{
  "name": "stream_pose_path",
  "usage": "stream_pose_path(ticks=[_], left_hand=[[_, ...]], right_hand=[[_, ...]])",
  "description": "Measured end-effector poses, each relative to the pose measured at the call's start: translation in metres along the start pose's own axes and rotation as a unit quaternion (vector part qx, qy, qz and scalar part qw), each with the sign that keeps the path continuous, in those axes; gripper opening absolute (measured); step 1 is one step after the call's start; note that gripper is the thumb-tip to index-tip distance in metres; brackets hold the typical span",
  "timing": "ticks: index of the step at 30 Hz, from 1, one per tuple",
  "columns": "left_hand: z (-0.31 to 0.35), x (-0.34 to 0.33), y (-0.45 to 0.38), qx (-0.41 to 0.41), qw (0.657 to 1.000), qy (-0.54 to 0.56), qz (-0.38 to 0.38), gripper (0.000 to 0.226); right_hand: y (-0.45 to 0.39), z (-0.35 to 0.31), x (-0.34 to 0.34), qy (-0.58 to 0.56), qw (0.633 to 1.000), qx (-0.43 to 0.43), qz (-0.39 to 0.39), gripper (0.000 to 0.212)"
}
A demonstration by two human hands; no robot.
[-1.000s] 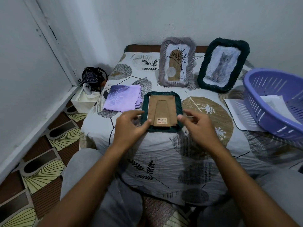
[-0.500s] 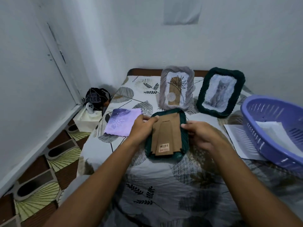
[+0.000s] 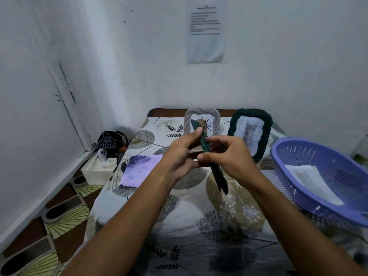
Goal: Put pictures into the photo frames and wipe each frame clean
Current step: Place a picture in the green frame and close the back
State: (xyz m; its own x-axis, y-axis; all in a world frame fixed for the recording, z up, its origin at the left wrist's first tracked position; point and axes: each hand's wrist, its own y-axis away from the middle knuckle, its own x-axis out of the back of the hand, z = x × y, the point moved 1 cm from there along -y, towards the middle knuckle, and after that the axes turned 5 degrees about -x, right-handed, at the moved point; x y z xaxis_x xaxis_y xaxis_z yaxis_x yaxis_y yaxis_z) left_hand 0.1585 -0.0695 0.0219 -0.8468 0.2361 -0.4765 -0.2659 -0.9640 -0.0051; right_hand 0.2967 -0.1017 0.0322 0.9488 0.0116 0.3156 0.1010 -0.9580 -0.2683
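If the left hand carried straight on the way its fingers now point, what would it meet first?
The left hand points up and away, across the green frame it already holds with the right hand. Beyond that, probably the grey frame leaning at the wall, though depth is unclear.

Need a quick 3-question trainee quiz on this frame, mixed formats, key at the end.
1. True or false: the dark green frame lies flat on the bedspread.
2. What picture shows in the standing green frame? A) a cat B) a boat C) a car
3. Fill in: the purple cloth lies to the ____ of the left hand.

Key
1. False: the left hand and the right hand hold it up, seen edge-on, in front of the grey frame.
2. A
3. left
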Motion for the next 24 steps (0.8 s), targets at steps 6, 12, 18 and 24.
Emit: stream_pose_path(ticks=[6, 12, 18, 24], left_hand=[[-0.021, 0.023, -0.005, 0.032, 0.989, 0.143, -0.019, 0.058], [-0.035, 0.051, -0.001, 0.030, 0.977, 0.202, -0.066, 0.043], [-0.047, 0.067, 0.000, 0.066, 0.977, 0.195, -0.062, 0.051], [-0.054, 0.083, -0.004, 0.110, 0.989, 0.001, 0.096, 0.038]], right_hand=[[-0.005, 0.005, 0.000, 0.124, 0.992, 0.027, 0.026, 0.054], [-0.013, 0.054, 0.026, 0.123, 0.976, -0.165, 0.077, 0.043], [0.001, 0.091, 0.014, -0.295, 0.899, -0.325, 0.002, 0.024], [0.003, 0.114, 0.008, -0.285, 0.890, -0.349, 0.072, 0.022]])
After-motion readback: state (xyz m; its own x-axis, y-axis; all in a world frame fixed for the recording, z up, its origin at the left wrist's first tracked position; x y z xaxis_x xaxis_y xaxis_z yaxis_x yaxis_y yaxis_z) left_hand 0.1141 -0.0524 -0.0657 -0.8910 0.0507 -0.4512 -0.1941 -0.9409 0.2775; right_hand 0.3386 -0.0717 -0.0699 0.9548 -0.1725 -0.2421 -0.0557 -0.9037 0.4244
